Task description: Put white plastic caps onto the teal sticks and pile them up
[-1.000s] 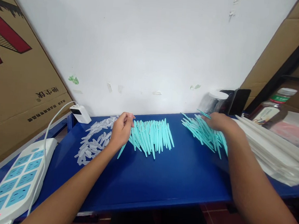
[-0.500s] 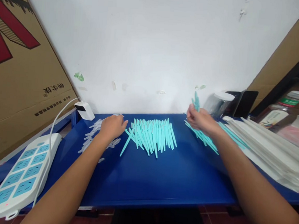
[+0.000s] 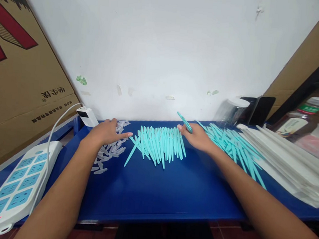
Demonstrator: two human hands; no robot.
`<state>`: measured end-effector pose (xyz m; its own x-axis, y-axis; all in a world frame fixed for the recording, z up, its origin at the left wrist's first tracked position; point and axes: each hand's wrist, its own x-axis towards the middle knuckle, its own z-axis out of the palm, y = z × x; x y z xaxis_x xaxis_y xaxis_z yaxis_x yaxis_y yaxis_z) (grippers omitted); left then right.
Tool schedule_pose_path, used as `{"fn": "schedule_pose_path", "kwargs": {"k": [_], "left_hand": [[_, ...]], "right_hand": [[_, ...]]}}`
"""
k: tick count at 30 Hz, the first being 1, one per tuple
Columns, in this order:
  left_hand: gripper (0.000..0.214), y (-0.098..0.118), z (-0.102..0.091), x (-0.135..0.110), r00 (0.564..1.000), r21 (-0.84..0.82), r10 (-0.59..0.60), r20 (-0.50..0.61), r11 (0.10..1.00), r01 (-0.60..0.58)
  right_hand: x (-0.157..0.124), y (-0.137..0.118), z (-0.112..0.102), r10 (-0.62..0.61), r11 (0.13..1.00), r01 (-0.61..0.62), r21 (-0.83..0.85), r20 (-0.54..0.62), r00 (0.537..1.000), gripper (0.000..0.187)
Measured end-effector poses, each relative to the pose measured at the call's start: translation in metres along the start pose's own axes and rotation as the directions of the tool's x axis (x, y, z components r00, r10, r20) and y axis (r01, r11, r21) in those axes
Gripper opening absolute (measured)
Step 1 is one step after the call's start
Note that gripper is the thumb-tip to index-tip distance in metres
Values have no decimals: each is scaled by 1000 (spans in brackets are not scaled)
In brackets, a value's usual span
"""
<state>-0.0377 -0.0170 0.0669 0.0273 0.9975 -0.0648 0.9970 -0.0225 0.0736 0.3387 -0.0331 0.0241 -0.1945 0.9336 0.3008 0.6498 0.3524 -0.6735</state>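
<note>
My left hand (image 3: 107, 131) lies over a pile of small clear plastic caps (image 3: 112, 149), thumb stretched out to the right and fingers apart; nothing shows in its grasp. Closed around a slim turquoise eyebrow razor (image 3: 184, 121) is my right hand (image 3: 195, 135), at the right end of the middle row; whether it holds more than one is hard to tell. That row of turquoise eyebrow razors (image 3: 160, 145) lies side by side between my hands, a crossed pair at its left end. A looser heap of the same razors (image 3: 237, 149) spreads beyond my right wrist.
A white power strip (image 3: 18, 185) and a white charger (image 3: 87, 116) with a cable stand at the left, beside a cardboard box (image 3: 26, 87). On the right are plastic-wrapped white packs (image 3: 288, 163), a clear jar (image 3: 233, 112), a phone (image 3: 263, 110) and a bottle (image 3: 300, 117). A wall closes the back.
My right hand has moved left from the right heap to the middle row, holding a razor upright and tilted. My left hand has shifted left over the caps, its thumb now spread.
</note>
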Motion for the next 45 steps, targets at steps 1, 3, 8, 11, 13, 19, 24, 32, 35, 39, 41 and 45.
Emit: {"fn": "schedule_pose_path", "kwargs": {"k": [1,3,8,11,13,19,24,32,35,39,41,45], "left_hand": [[120,-1,0,1,997,23,-76,1,997,76],[125,3,6,2,975,52,-223,-12,973,224],[86,32,46,5,902,69,-349,-255,924,377],[69,38,64,8,905,135,-266,-331,936,325],[63,36,69,11,910,147,-241,-338,941,304],[57,24,71,17,926,139,-192,-325,959,248],[55,20,67,19,959,165,-153,-240,967,196],[56,12,64,28,955,122,-188,-229,968,220],[55,9,62,31,949,99,-190,-250,970,221],[58,6,53,32,933,68,-197,-302,971,227],[56,9,46,29,917,1,-165,-365,984,177],[49,34,32,14,910,-585,-120,-396,797,-150]], "right_hand": [[1,3,-1,-14,999,12,-48,-24,1000,52],[3,8,-1,-31,994,25,-107,-48,998,49],[5,16,2,-39,988,33,-152,-40,998,48],[5,16,4,-43,986,39,-160,-18,999,49],[4,15,5,-50,987,48,-155,-7,999,49],[4,14,4,-79,984,76,-164,-11,997,47],[5,12,2,-60,994,62,-89,21,998,46],[-3,-1,-2,66,806,-291,516,409,910,45],[-4,-3,-1,40,727,-368,579,500,865,42],[-3,-4,-1,16,743,-342,575,496,868,43],[-3,-5,-1,9,751,-331,572,493,870,44],[-6,-11,-2,4,758,-327,564,498,867,44]]}}
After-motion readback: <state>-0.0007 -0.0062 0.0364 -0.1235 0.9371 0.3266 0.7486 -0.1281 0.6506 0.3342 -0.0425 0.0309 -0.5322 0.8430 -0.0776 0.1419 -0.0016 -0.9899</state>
